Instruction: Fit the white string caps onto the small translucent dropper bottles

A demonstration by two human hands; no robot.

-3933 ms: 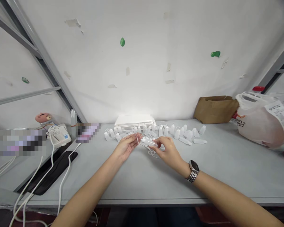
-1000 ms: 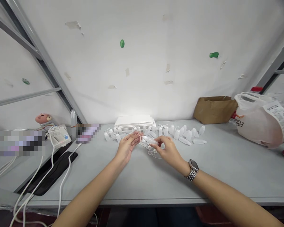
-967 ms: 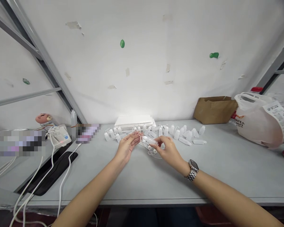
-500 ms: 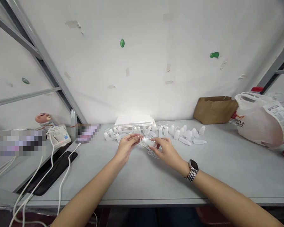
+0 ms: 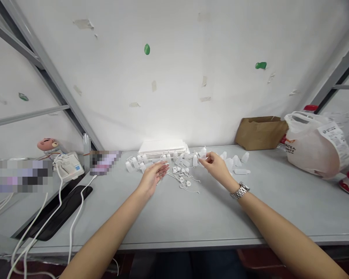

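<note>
My right hand (image 5: 216,167) pinches a small translucent plastic squeeze bottle (image 5: 203,152) with a tip on top, held upright at the right end of a row of similar bottles (image 5: 195,159). My left hand (image 5: 153,176) is closed, its fingertips pressed together; whatever sits in them is too small to make out. Between the hands lie several loose white caps (image 5: 181,179) with thin straps. To the right of my right hand are more bottles without caps (image 5: 236,160), some standing, and one lying on its side (image 5: 242,171).
A stack of white boards (image 5: 163,146) lies against the wall behind the bottles. Rightward stand a brown paper bag (image 5: 258,133) and a white plastic bag (image 5: 314,151). On the left are a blurred phone (image 5: 104,162), white cables (image 5: 78,217) and a black pad (image 5: 61,213) on the grey table (image 5: 192,221).
My right hand has moved right and back with the bottle, away from my left hand, to the bottle row. The caps between the hands now show. The view has shifted slightly.
</note>
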